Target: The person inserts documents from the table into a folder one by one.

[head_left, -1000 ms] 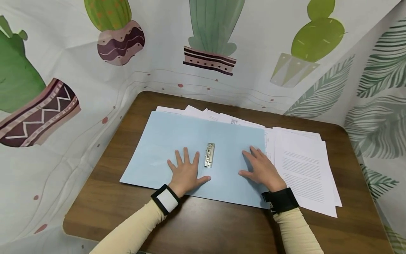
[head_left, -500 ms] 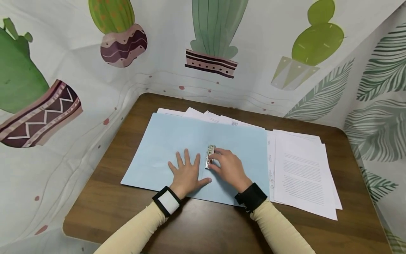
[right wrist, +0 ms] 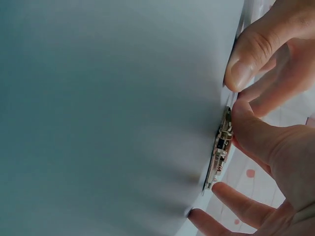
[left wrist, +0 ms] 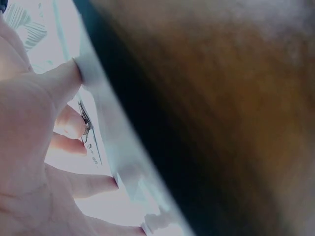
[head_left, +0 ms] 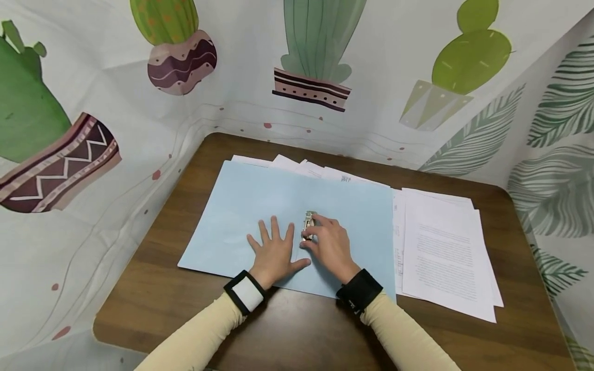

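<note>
L hand (head_left: 275,252): flat, fingers spread, pressing blue folder (head_left: 241,206).
R hand (head_left: 330,246): fingertips curled on metal clip (head_left: 308,222), prob. pinching it.
Papers (head_left: 445,252): R of folder, on table (head_left: 297,330).

The place appeared to be a small desk corner set up for paperwork, office-like in kind. A dark wooden table (head_left: 297,330) was enclosed on three sides by hung fabric (head_left: 380,118) printed with potted cacti and palm leaves. An opened blue folder (head_left: 241,206) and stacks of printed sheets (head_left: 445,252) were spread across the tabletop.
</note>
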`<state>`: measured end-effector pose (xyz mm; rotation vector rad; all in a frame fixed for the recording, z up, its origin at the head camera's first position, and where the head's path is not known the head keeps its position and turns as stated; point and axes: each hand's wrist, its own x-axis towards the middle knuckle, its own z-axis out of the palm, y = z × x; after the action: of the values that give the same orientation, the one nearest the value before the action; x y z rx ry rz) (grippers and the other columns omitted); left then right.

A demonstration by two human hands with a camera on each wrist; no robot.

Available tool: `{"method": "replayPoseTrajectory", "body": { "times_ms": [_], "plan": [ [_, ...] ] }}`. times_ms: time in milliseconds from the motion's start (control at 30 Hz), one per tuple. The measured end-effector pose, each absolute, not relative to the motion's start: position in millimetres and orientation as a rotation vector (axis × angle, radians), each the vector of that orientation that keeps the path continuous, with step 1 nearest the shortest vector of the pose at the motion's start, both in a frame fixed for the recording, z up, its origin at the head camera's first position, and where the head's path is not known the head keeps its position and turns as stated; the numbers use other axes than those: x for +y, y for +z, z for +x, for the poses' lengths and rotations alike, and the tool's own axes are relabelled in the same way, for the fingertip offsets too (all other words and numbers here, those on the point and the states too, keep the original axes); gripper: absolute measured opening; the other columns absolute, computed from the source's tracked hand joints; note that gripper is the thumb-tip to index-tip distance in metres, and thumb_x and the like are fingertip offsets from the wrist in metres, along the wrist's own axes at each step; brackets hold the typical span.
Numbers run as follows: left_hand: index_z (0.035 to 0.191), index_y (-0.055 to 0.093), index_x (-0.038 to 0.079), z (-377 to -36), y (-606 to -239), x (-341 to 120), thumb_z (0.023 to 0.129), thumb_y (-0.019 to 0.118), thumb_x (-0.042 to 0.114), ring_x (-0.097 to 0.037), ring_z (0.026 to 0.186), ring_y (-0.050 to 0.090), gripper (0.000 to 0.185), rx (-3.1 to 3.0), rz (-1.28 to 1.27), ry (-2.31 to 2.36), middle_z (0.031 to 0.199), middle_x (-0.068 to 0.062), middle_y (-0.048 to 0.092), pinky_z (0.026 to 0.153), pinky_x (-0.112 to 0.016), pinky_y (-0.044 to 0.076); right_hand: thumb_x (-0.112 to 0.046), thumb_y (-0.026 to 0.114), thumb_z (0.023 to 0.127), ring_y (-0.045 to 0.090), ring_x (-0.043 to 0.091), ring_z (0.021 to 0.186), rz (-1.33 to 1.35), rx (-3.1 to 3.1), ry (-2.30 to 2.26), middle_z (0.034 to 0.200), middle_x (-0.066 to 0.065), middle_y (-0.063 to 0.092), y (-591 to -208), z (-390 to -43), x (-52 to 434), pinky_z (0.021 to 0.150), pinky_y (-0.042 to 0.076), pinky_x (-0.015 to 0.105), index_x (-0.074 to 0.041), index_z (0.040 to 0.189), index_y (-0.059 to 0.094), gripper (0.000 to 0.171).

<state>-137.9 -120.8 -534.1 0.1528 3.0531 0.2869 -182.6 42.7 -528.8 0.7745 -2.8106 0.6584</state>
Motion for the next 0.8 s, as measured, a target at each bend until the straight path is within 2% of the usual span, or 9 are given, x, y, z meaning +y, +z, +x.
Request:
{"method": "replayPoseTrajectory", "body": {
  "times_ms": [167, 433, 800],
  "plan": [
    [0.155, 0.046, 0.012, -140.0, -531.1, -120.3, 0.079, 0.071, 0.076, -0.066, 0.142, 0.022, 0.103, 3.066, 0.149, 0.287, 0.158, -0.037, 0.029, 0.096, -0.086, 0.027, -0.031, 0.089, 0.079, 0.064, 0.043, 0.112, 0.769, -2.819, 0.631, 0.136, 0.014, 0.065, -523.7, -185.0, 42.6, 0.079, 0.056, 0.055, -0.021, 0.095, 0.084, 0.02],
    [0.155, 0.045, 0.012, -138.5, -528.9, -117.6, 0.079, 0.072, 0.075, -0.065, 0.143, 0.022, 0.103, 3.057, 0.148, 0.308, 0.159, -0.036, 0.028, 0.096, -0.086, 0.026, -0.027, 0.089, 0.08, 0.06, 0.043, 0.125, 0.768, -2.828, 0.712, 0.135, 0.013, 0.067, -523.0, -181.5, 47.4, 0.098, 0.05, 0.056, -0.016, 0.1, 0.085, 0.023],
    [0.155, 0.047, 0.012, -134.8, -533.8, -120.8, 0.079, 0.072, 0.075, -0.066, 0.142, 0.023, 0.102, 3.07, 0.15, 0.302, 0.158, -0.036, 0.03, 0.095, -0.086, 0.028, -0.021, 0.09, 0.08, 0.06, 0.046, 0.124, 0.817, -2.794, 0.76, 0.133, 0.016, 0.068, -528.5, -177.5, 44.1, 0.106, 0.045, 0.056, -0.012, 0.096, 0.085, 0.019]
  ]
}}
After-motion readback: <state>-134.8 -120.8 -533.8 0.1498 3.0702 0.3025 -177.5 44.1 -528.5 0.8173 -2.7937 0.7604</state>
